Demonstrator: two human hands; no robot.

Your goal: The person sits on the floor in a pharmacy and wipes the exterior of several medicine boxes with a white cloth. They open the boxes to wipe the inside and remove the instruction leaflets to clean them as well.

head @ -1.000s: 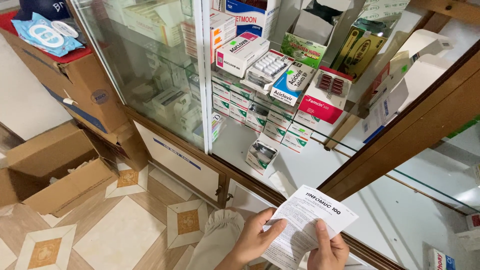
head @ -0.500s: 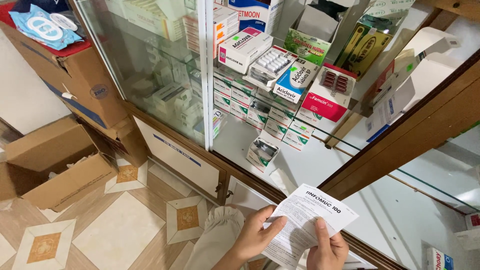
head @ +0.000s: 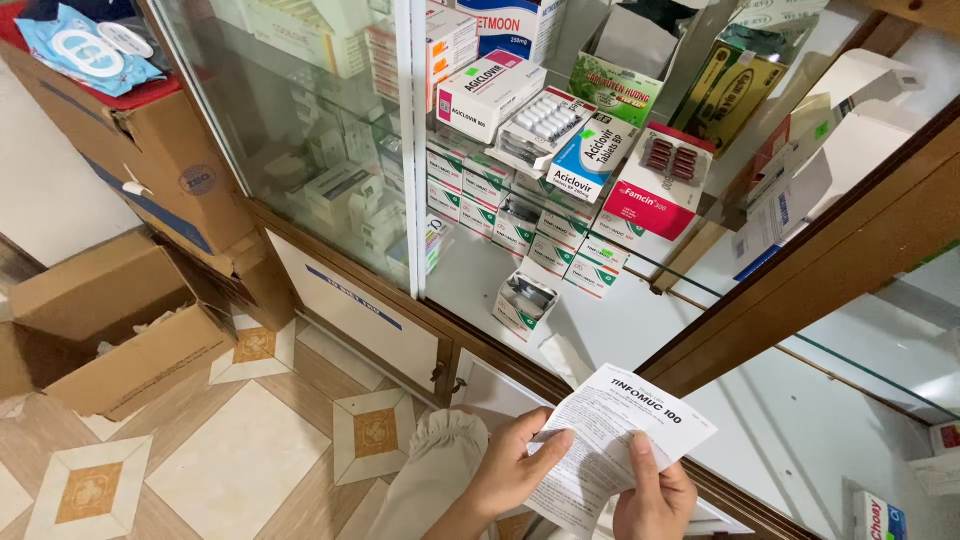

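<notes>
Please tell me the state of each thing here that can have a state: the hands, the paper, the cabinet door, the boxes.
Left hand: closed on the leaflet's left edge.
Right hand: gripping the leaflet's lower right, thumb on top.
Paper leaflet: unfolded, creased, held tilted.
Glass cabinet door: slid aside, shelf exposed.
Small green-and-white box: open, lying alone on the shelf.
Stacked medicine boxes: closed, in rows.
Cardboard carton on the floor: flaps open.

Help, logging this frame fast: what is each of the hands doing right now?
Left hand: closed on the printed paper leaflet, thumb on top.
Right hand: closed on the same leaflet's lower edge.
</notes>
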